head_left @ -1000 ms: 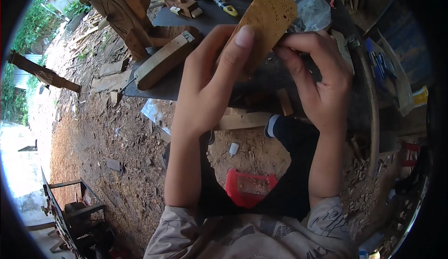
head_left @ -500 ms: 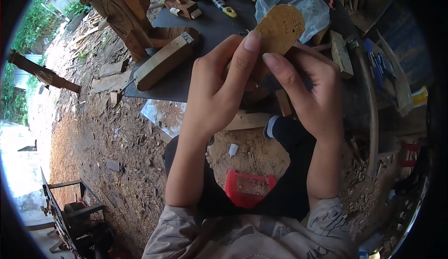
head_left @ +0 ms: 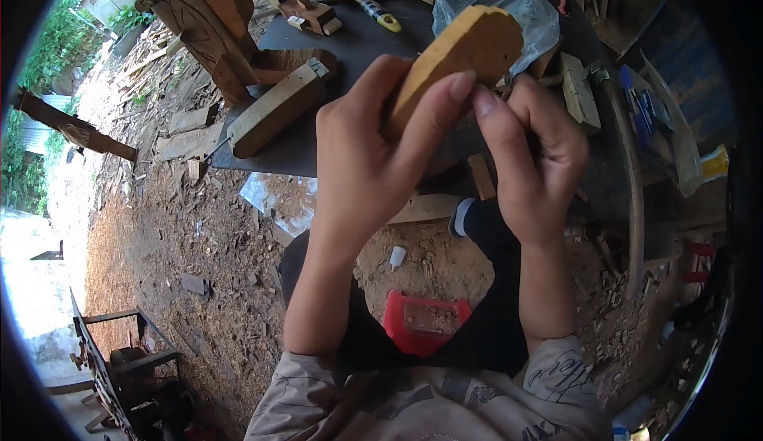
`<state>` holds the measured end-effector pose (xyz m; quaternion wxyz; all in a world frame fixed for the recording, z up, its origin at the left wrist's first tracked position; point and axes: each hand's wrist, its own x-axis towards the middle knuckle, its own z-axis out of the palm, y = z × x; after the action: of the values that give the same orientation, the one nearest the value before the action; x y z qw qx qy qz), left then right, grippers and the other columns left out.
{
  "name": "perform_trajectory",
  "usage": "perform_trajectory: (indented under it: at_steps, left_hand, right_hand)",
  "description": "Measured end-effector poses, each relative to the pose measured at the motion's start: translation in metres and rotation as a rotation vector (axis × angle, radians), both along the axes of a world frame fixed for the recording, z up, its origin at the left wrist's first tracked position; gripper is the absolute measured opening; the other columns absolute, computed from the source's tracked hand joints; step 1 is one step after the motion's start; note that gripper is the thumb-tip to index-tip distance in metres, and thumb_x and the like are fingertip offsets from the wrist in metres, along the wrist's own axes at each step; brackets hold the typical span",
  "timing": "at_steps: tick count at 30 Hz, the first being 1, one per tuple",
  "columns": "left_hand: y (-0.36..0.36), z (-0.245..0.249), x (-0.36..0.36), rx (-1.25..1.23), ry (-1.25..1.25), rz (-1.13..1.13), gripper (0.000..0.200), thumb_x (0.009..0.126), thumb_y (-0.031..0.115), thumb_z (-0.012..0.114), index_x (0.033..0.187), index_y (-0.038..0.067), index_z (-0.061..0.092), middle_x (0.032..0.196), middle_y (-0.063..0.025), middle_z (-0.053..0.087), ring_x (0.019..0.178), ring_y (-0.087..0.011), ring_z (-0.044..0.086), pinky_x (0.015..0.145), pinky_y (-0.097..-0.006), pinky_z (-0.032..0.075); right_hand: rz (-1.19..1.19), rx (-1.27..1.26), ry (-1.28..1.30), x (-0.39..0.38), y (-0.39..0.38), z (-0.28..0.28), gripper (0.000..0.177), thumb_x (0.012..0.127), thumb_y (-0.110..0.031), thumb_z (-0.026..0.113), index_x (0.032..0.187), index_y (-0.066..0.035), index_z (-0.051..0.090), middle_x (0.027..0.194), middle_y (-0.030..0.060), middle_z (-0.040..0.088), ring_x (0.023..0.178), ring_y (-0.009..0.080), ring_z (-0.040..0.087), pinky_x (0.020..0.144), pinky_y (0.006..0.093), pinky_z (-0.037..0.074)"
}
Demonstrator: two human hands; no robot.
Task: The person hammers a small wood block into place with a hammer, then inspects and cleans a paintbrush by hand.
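My left hand [head_left: 373, 135] is closed around a flat, yellowish wooden piece [head_left: 469, 43] with a rounded end. Its thumb presses on the near face, and the thick side edge faces up and left. Close against the lower right edge of the wood is my right hand [head_left: 528, 155], its fingers curled and its thumb tip beside the left thumb. What the right fingertips pinch is hidden. Both hands are above the near side of a dark table [head_left: 381, 51].
On the table lie a brush with a yellow handle [head_left: 373, 10], a clear plastic bag [head_left: 544, 15], a small wooden block plane [head_left: 314, 15] and a long wooden block [head_left: 278, 107]. A carved wooden frame [head_left: 199, 31] stands at left. Below is a red plastic stool [head_left: 425, 349].
The wooden piece has tilted so that its thick side edge shows. My left thumb has slid right across it, and my right hand has shifted down from its face, fingers curling more.
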<state>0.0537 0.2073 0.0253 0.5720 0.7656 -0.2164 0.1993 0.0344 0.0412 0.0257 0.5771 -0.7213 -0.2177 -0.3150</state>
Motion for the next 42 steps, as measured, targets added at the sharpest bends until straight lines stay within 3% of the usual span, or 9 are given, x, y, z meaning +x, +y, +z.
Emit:
perform_trajectory:
  at_steps: [3, 7, 8, 11, 19, 26, 34, 36, 42]
  left_hand:
    - [0.000, 0.006, -0.002, -0.324, 0.118, -0.066, 0.043, 0.106, 0.039, 0.066, 0.102, -0.003, 0.070, 0.073, -0.0043, 0.069, 0.067, -0.0075, 0.065, 0.059, -0.0226, 0.048]
    - [0.010, 0.014, -0.005, -0.375, 0.285, -0.173, 0.048, 0.110, 0.047, 0.054, 0.103, 0.002, 0.069, 0.069, -0.0045, 0.068, 0.054, -0.0041, 0.054, 0.048, -0.0209, 0.035]
    - [0.006, 0.016, -0.005, -0.348, 0.339, -0.104, 0.057, 0.111, 0.053, 0.039, 0.105, 0.004, 0.068, 0.062, -0.0112, 0.064, 0.038, -0.0066, 0.042, 0.037, -0.0195, 0.031]
    - [0.010, 0.017, -0.002, -0.565, 0.482, -0.289, 0.055, 0.112, 0.050, 0.038, 0.112, 0.002, 0.065, 0.060, -0.0109, 0.061, 0.035, -0.0092, 0.041, 0.034, -0.0214, 0.030]
    - [0.020, 0.004, 0.009, -0.939, 0.670, -0.711, 0.064, 0.108, 0.062, 0.038, 0.112, 0.005, 0.066, 0.061, -0.0122, 0.062, 0.038, -0.0112, 0.044, 0.034, -0.0227, 0.026]
    - [0.010, 0.006, 0.005, -0.819, 0.670, -0.632, 0.065, 0.110, 0.062, 0.033, 0.116, 0.005, 0.065, 0.070, -0.0117, 0.067, 0.045, -0.0108, 0.051, 0.037, -0.0223, 0.031]
    - [0.002, 0.005, 0.002, -0.518, 0.518, -0.354, 0.060, 0.112, 0.055, 0.029, 0.117, 0.006, 0.065, 0.081, -0.0152, 0.070, 0.050, -0.0121, 0.056, 0.040, -0.0215, 0.037]
    - [0.002, 0.003, 0.003, -0.517, 0.497, -0.323, 0.057, 0.113, 0.053, 0.030, 0.120, 0.006, 0.062, 0.088, -0.0151, 0.072, 0.061, -0.0138, 0.062, 0.051, -0.0239, 0.044]
    - [-0.007, 0.002, 0.001, -0.509, 0.312, -0.339, 0.047, 0.114, 0.043, 0.045, 0.144, 0.007, 0.038, 0.118, -0.0140, 0.066, 0.102, -0.0166, 0.065, 0.088, -0.0295, 0.051]
  right_hand:
    - [-0.035, -0.009, 0.131, -0.004, -0.001, 0.006, 0.035, 0.103, -0.018, 0.069, 0.074, -0.002, 0.058, 0.064, -0.0019, 0.054, 0.059, 0.0046, 0.044, 0.055, 0.0252, 0.033]
    - [-0.167, -0.200, 0.166, 0.002, -0.011, 0.008, 0.032, 0.108, -0.024, 0.062, 0.086, -0.001, 0.058, 0.064, 0.0047, 0.051, 0.059, 0.0111, 0.046, 0.056, 0.0295, 0.036]
    - [-0.206, -0.363, 0.147, 0.003, -0.018, 0.009, 0.030, 0.108, -0.025, 0.061, 0.092, 0.000, 0.059, 0.067, 0.0085, 0.055, 0.057, 0.0193, 0.052, 0.058, 0.0354, 0.041]
    - [-0.288, -0.584, 0.409, -0.005, -0.024, 0.015, 0.029, 0.107, -0.028, 0.063, 0.099, 0.000, 0.062, 0.082, 0.0080, 0.060, 0.076, 0.0189, 0.060, 0.075, 0.0324, 0.048]
    - [-0.599, -0.756, 0.088, 0.001, -0.028, 0.007, 0.021, 0.103, -0.024, 0.066, 0.105, -0.002, 0.068, 0.096, 0.0104, 0.066, 0.084, 0.0232, 0.063, 0.080, 0.0330, 0.050]
    - [-0.061, -0.396, 0.015, -0.010, -0.014, 0.020, 0.018, 0.101, -0.014, 0.068, 0.111, 0.001, 0.070, 0.095, 0.0073, 0.066, 0.087, 0.0155, 0.063, 0.080, 0.0290, 0.049]
    - [-0.240, -0.459, 0.039, -0.014, -0.023, 0.026, 0.018, 0.100, -0.015, 0.069, 0.113, -0.002, 0.070, 0.092, 0.0038, 0.065, 0.084, 0.0138, 0.060, 0.078, 0.0280, 0.047]
    - [-0.316, -0.457, 0.004, -0.014, -0.026, 0.028, 0.017, 0.096, -0.014, 0.073, 0.110, -0.004, 0.070, 0.084, 0.0069, 0.065, 0.079, 0.0203, 0.063, 0.070, 0.0329, 0.049]
    - [-0.237, -0.457, 0.011, -0.013, -0.025, 0.024, 0.019, 0.095, -0.014, 0.074, 0.111, -0.004, 0.070, 0.089, 0.0072, 0.066, 0.081, 0.0208, 0.065, 0.071, 0.0340, 0.050]
